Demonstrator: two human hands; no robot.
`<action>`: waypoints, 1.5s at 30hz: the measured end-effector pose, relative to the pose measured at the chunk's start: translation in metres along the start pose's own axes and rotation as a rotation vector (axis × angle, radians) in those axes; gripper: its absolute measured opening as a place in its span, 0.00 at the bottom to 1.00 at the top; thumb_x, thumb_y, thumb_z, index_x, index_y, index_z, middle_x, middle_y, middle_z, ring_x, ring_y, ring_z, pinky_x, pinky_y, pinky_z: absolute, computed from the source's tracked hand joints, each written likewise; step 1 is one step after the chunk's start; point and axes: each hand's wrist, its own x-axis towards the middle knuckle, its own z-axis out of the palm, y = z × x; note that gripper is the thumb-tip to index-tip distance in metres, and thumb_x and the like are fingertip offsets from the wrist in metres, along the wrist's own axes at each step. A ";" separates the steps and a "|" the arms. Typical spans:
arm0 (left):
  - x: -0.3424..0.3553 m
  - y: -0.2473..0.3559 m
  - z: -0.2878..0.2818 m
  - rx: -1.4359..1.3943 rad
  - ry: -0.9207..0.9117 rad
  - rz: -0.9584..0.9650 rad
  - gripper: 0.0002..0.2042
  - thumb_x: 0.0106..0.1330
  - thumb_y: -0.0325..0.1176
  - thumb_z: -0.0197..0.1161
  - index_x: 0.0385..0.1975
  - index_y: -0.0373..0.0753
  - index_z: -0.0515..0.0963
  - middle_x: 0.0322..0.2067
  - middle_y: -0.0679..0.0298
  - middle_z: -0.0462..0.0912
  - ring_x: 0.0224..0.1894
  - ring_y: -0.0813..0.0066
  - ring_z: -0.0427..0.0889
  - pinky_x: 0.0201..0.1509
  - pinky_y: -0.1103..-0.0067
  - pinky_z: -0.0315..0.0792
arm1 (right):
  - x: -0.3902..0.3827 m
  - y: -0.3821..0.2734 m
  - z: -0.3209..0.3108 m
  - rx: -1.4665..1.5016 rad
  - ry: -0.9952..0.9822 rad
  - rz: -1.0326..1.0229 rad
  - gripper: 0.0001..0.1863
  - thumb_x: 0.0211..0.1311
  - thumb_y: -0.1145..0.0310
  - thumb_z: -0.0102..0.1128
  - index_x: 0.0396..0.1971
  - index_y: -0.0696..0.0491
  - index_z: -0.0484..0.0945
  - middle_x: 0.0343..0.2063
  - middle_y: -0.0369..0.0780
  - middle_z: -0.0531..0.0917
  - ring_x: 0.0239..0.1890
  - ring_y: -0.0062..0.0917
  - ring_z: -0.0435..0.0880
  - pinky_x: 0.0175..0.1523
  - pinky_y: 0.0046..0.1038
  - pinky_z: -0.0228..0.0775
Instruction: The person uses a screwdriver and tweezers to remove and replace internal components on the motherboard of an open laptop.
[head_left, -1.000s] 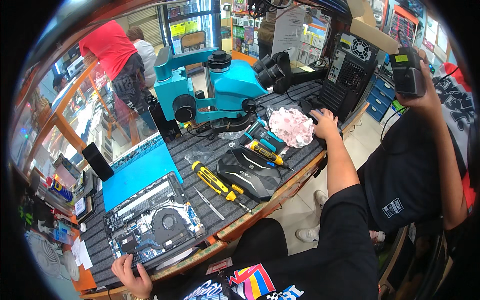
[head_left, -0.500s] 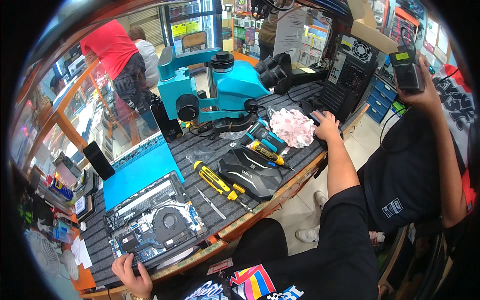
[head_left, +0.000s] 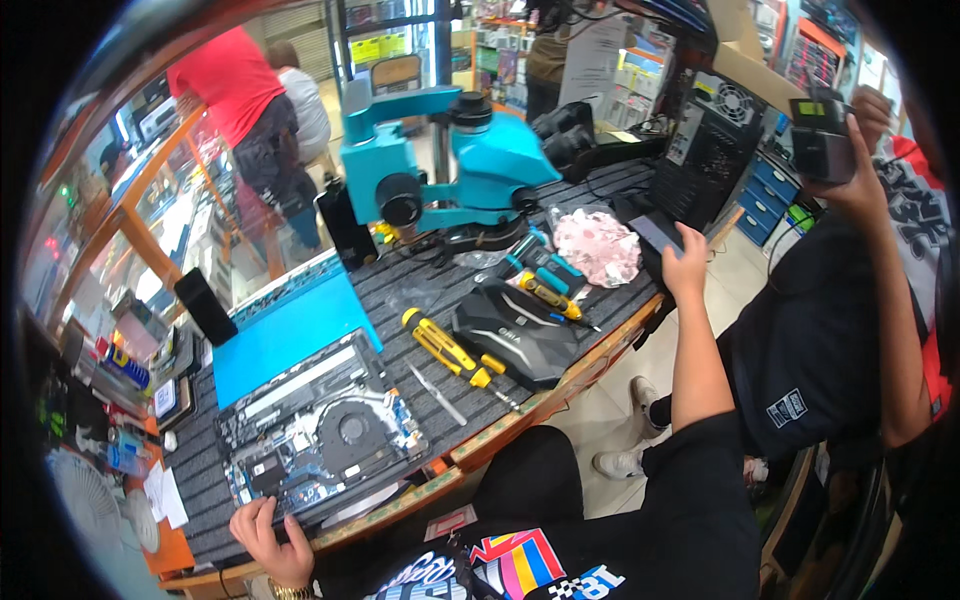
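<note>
My left hand (head_left: 272, 543) rests at the near left corner of an opened laptop base (head_left: 325, 425), thumb apart from the fingers. The fan, battery and circuit board lie exposed. On the right, my right hand (head_left: 686, 265) has thumb and fingers at the end of a flat dark smartphone (head_left: 654, 233). Beside it lies a crumpled pink bundle in clear plastic (head_left: 597, 247). Between my hands are metal tweezers (head_left: 437, 393), a yellow-and-black screwdriver (head_left: 445, 347), a black angular case (head_left: 515, 333) and a smaller yellow tool (head_left: 550, 297).
A teal microscope (head_left: 460, 165) stands at the back, with a blue mat (head_left: 295, 325) left of it. A black computer tower (head_left: 705, 150) stands at the far right end. At right, another person holds a black boxy device (head_left: 823, 145). A fan (head_left: 85, 505) is at left.
My right hand has shifted right, and more of the smartphone shows. The view has moved slightly. My left hand keeps its place at the laptop's corner. The other person's second hand now shows.
</note>
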 end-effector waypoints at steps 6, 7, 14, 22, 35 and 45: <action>0.007 0.005 -0.004 -0.034 0.033 0.008 0.17 0.63 0.29 0.71 0.52 0.36 0.86 0.51 0.54 0.86 0.56 0.48 0.81 0.67 0.54 0.69 | -0.110 -0.089 -0.036 0.504 0.208 0.028 0.19 0.78 0.79 0.61 0.65 0.59 0.80 0.60 0.43 0.85 0.60 0.31 0.86 0.69 0.33 0.76; 0.006 0.003 -0.004 -0.049 0.036 0.003 0.17 0.62 0.29 0.72 0.52 0.37 0.86 0.51 0.55 0.86 0.56 0.49 0.82 0.67 0.54 0.69 | -0.132 -0.114 -0.046 0.515 0.219 0.009 0.18 0.80 0.80 0.59 0.65 0.60 0.79 0.60 0.43 0.85 0.61 0.31 0.86 0.69 0.33 0.76; 0.009 -0.003 -0.009 -0.178 0.141 0.027 0.16 0.59 0.27 0.74 0.48 0.41 0.88 0.48 0.60 0.87 0.51 0.56 0.83 0.64 0.57 0.70 | -0.233 -0.262 -0.074 0.783 -0.059 -0.116 0.16 0.72 0.83 0.57 0.56 0.63 0.81 0.57 0.48 0.82 0.54 0.33 0.84 0.65 0.36 0.76; 0.000 -0.014 -0.016 -0.333 0.229 -0.053 0.13 0.64 0.24 0.68 0.49 0.34 0.86 0.47 0.53 0.87 0.51 0.52 0.83 0.61 0.61 0.76 | -0.264 -0.377 -0.083 0.813 -0.469 -0.373 0.21 0.65 0.81 0.66 0.58 0.63 0.83 0.55 0.52 0.85 0.57 0.45 0.85 0.66 0.40 0.76; -0.011 -0.063 -0.034 -0.421 0.221 -0.278 0.17 0.76 0.28 0.65 0.61 0.32 0.82 0.55 0.51 0.88 0.59 0.57 0.85 0.69 0.65 0.75 | -0.298 -0.380 -0.079 0.818 -0.613 -0.250 0.30 0.66 0.77 0.72 0.69 0.62 0.78 0.64 0.51 0.83 0.67 0.44 0.83 0.74 0.40 0.72; -0.019 -0.065 -0.027 -0.254 0.122 -0.285 0.24 0.76 0.41 0.71 0.67 0.35 0.81 0.54 0.55 0.91 0.57 0.54 0.86 0.72 0.60 0.67 | -0.307 -0.384 -0.074 0.777 -0.614 -0.220 0.37 0.62 0.72 0.78 0.71 0.62 0.76 0.65 0.51 0.83 0.68 0.44 0.81 0.75 0.41 0.71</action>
